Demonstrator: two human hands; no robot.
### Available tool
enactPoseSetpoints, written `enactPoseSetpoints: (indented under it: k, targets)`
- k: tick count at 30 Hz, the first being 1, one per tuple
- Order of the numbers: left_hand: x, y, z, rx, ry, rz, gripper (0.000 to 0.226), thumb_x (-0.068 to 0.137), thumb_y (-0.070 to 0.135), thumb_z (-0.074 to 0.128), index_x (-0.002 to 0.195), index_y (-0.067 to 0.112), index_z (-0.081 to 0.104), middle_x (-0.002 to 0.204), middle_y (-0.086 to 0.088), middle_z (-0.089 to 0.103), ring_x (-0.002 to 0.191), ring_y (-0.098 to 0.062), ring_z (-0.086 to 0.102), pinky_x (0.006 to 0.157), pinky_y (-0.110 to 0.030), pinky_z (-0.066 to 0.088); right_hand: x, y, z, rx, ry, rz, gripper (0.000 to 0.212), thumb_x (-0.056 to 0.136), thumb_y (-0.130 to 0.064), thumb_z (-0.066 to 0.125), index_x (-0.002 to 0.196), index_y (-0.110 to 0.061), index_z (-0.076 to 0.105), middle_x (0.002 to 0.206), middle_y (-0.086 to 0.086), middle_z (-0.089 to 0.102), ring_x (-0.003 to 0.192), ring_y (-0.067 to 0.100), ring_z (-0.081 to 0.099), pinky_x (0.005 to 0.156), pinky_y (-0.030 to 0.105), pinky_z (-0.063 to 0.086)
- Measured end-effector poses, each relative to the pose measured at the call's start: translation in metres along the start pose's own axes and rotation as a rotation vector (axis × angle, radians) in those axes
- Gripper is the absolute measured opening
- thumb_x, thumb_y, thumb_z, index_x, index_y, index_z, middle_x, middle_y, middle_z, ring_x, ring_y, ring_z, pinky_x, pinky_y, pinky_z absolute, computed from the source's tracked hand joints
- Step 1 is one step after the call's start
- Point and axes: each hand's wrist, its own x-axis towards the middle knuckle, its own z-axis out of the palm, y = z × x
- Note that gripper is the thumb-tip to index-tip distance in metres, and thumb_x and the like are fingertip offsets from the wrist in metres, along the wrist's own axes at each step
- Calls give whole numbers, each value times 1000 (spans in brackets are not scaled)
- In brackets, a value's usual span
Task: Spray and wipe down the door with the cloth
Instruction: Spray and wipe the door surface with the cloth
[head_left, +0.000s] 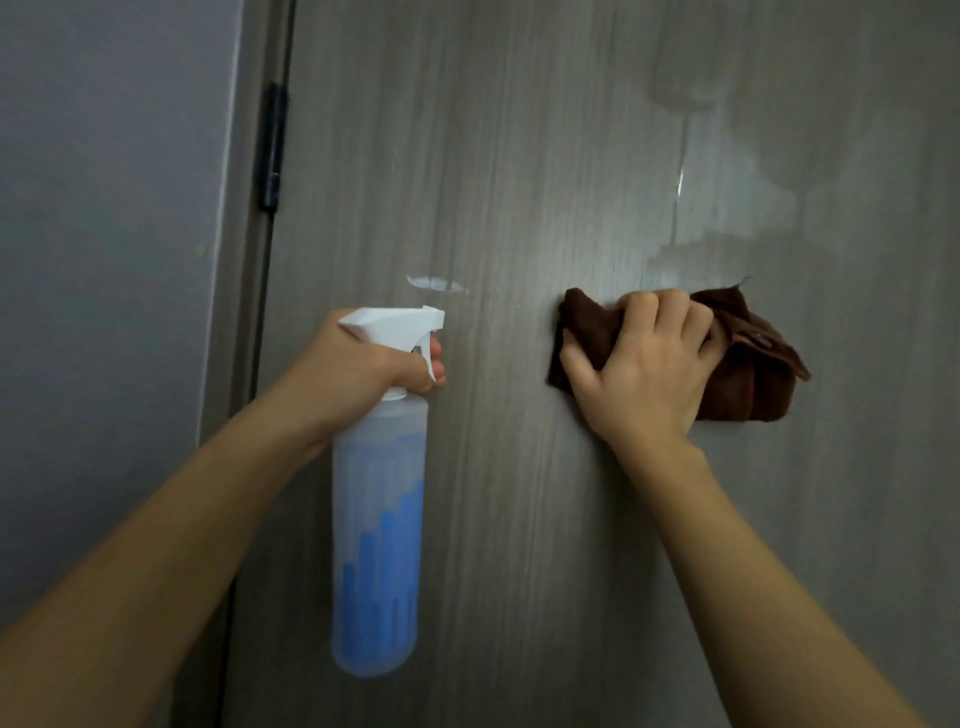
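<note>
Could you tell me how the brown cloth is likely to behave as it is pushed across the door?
The cloth looks floppy: it bunches under the right hand, so it will probably fold and drag. It likely glides easily where the door shows wet streaks.

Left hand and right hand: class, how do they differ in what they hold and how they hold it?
The left hand grips a translucent plastic spray bottle of blue liquid, finger on the trigger; the right hand presses a bunched brown cloth against the grey wood-grain door. The left is off the door; the right is at it. Both are bare.
</note>
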Motion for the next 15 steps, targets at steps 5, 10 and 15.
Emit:
enactPoseSetpoints:
  k: [5, 10, 15]
  targets:
    - [1, -6, -8, 13, -10, 2, 23, 51, 1, 65, 74, 3, 66, 74, -11, 69, 77, -24, 71, 72, -32, 59, -6, 1, 0, 25, -2, -26, 54, 75, -60, 49, 96, -10, 51, 102, 15, 49, 97, 34, 42, 88, 50, 35]
    - [1, -9, -9, 22, 8, -14, 20, 51, 5, 66, 71, 3, 63, 67, -9, 66, 70, -24, 69, 75, -35, 55, -19, 1, 1, 18, 3, -16, 54, 75, -60, 50, 94, -10, 51, 100, 15, 49, 95, 34, 42, 85, 50, 35]
    - [-1, -5, -17, 38, -42, -14, 24, 54, 7, 67, 77, 0, 64, 74, -13, 66, 78, -26, 70, 81, -43, 58, -27, -4, 1, 16, 2, -11, 54, 76, -60, 50, 93, -9, 52, 99, 15, 50, 94, 34, 43, 86, 51, 37]
